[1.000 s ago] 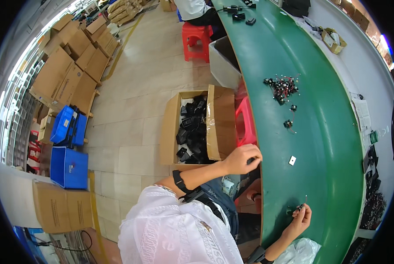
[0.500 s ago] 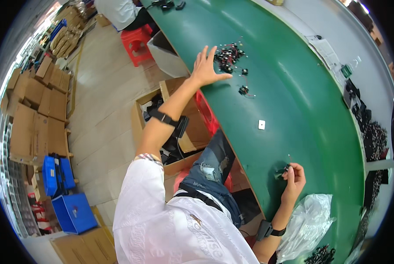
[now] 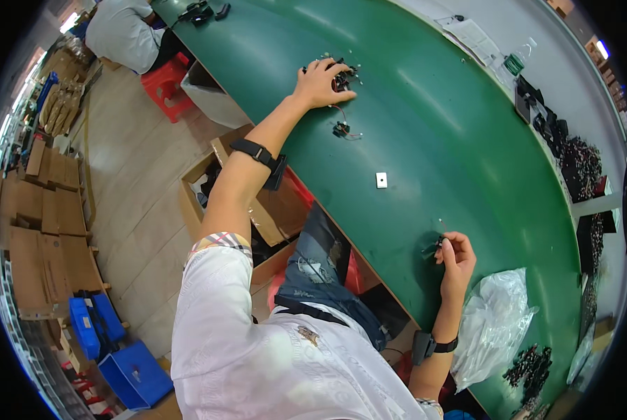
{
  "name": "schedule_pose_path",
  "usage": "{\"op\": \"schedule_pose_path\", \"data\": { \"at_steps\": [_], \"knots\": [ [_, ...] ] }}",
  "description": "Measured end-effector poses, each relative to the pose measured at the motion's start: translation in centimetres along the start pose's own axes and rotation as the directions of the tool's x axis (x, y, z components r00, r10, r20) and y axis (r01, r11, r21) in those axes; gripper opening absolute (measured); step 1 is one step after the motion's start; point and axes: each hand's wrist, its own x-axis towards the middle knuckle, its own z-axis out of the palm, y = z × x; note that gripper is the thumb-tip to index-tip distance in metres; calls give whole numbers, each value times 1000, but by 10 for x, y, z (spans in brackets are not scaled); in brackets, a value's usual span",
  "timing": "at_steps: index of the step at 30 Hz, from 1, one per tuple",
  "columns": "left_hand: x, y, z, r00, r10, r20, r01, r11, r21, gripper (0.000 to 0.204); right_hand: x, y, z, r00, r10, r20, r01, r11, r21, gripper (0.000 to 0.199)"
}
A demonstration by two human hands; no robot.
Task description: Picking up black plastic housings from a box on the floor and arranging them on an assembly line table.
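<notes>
My left hand (image 3: 316,85) reaches over a pile of small black wired parts (image 3: 340,64) at the far end of the bench, its fingers curved and thumb spread apart, at the pile's near edge. Part of the pile is hidden under the hand. One loose black part with thin wires (image 3: 341,130) lies just this side of it. In my right hand (image 3: 456,262), thumb and fingers pinch a small black part (image 3: 439,243) above the green bench top. A small white square piece with a dark dot (image 3: 381,180) lies between the two hands.
A clear plastic bag (image 3: 495,318) lies beside my right forearm, with another heap of black parts (image 3: 530,369) near it. More parts line the bench's right side, near a bottle (image 3: 516,61). An open carton (image 3: 200,183) stands left of the bench. Another person (image 3: 123,33) sits far left.
My left hand has moved onto the pile, its spread fingers now curling round the near parts. My right hand still pinches its part. The whole view has shifted a little.
</notes>
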Motion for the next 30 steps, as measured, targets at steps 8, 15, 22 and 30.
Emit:
{"op": "schedule_pose_path", "data": {
  "at_steps": [8,15,22,30],
  "knots": [
    [-36,-6,3,962,0,-271,-22,997,-75,39,2,0,0,1000,8,4,-8,1000,-14,15],
    [-84,12,-3,952,-167,-256,73,937,-341,29,3,-2,1,1000,20,24,-21,1000,20,16],
    [-95,66,-6,970,-207,-126,181,965,-191,68,0,-3,2,999,12,36,-12,1000,7,15],
    [-106,71,6,972,-99,-215,82,993,-89,59,2,-4,5,998,9,62,-11,1000,28,16]
  ]
}}
